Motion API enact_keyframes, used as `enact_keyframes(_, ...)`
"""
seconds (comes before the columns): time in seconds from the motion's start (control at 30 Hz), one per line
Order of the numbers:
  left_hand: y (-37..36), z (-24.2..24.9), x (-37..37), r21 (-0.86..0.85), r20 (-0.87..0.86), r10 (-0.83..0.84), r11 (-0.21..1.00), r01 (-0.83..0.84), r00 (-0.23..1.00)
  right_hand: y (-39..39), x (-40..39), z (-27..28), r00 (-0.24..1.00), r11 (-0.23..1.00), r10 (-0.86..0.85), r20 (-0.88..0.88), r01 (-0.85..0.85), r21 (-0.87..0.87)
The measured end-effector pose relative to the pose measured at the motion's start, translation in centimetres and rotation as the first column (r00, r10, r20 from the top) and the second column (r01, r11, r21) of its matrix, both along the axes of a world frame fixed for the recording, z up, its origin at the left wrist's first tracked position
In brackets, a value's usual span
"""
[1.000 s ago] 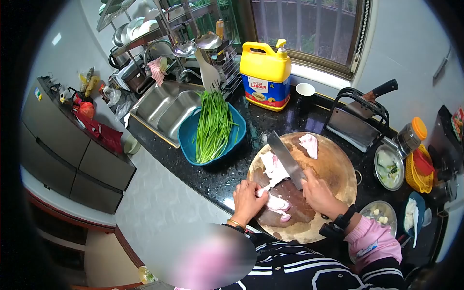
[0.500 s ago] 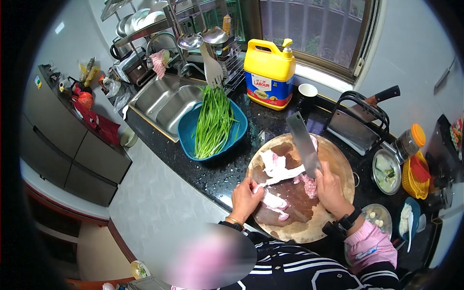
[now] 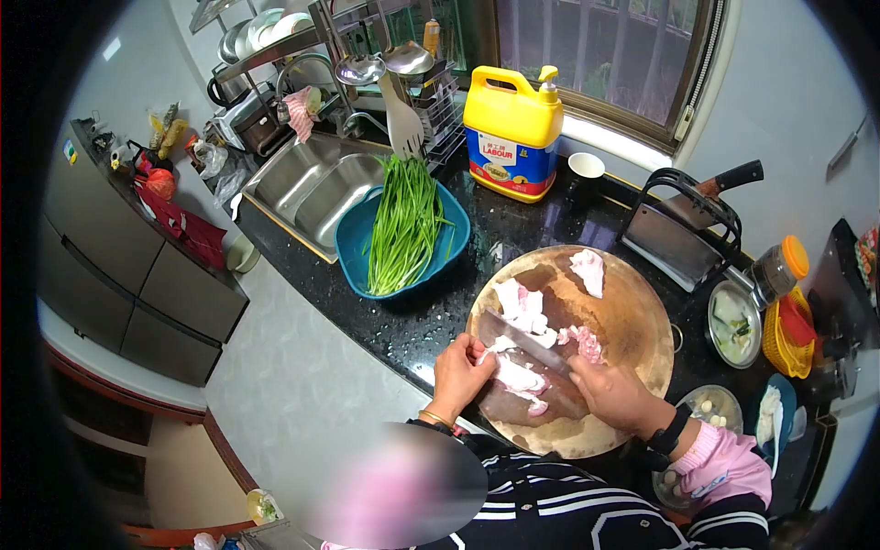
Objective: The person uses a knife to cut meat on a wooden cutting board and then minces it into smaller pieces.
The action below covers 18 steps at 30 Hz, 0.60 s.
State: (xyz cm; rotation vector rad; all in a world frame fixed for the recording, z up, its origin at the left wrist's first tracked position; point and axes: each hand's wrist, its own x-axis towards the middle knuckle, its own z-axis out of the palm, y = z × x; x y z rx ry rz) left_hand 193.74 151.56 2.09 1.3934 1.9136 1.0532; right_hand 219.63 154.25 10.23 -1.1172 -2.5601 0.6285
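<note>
On the round wooden chopping board [image 3: 637, 316] lie several pieces of pale, fatty raw meat [image 3: 521, 307]. My right hand [image 3: 612, 394] is closed round the handle of a cleaver [image 3: 532, 345], whose blade slants across the board toward my left fingers. At the board's left edge my left hand [image 3: 458, 378] pinches the end of a meat strip [image 3: 495, 350], close to the blade tip. Below the blade is another fatty piece [image 3: 520, 379]. A small heap of chopped pink meat [image 3: 581, 343] sits above my right hand, and a separate white piece [image 3: 588, 272] lies near the far rim.
A blue basin [image 3: 353, 243] of green chives [image 3: 403, 229] stands left, before the sink [image 3: 316, 188]. Behind the board are a yellow detergent jug [image 3: 511, 128], a cup [image 3: 586, 167] and a knife rack [image 3: 678, 234]. Bowls [image 3: 733, 323] and a yellow basket [image 3: 790, 344] line the right.
The cleaver has swung down and left from the upper board toward my left hand. The long stretched strip is no longer pulled across the board. My left hand stays nearly in place.
</note>
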Motion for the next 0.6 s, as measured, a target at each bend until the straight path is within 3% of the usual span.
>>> enact_keyframes(0.27, 0.0, 0.1, 0.2, -0.014, -0.009, -0.007, 1.0, 0.007, 1.0, -0.4, 0.0, -0.2, 0.964, 0.99, 0.14, 0.228, -0.133, -0.048)
enact_keyframes(0.33, 0.2, -0.2, 0.2, 0.0, -0.2, -0.069, 0.997, 0.071, 0.977, -0.2, -0.3, -0.6, 0.958, 0.988, 0.152, 0.243, -0.141, -0.06)
enact_keyframes(0.47, 0.1, -0.6, -0.1, 0.019, -0.176, -0.148, 0.988, 0.153, 0.973, 0.9, -3.3, -0.9, 0.956, 0.981, 0.191, 0.224, -0.181, -0.064)
enact_keyframes(0.53, -0.2, -0.9, -0.3, 0.212, -0.08, -0.301, 0.926, 0.311, 0.95, 1.9, -4.9, -1.9, 0.956, 0.978, 0.21, 0.204, -0.206, -0.041)
enact_keyframes(0.6, -0.6, -0.6, -0.6, 0.196, -0.013, -0.283, 0.94, 0.28, 0.959, 3.4, -5.6, -2.9, 0.963, 0.979, 0.201, 0.181, -0.192, -0.063)
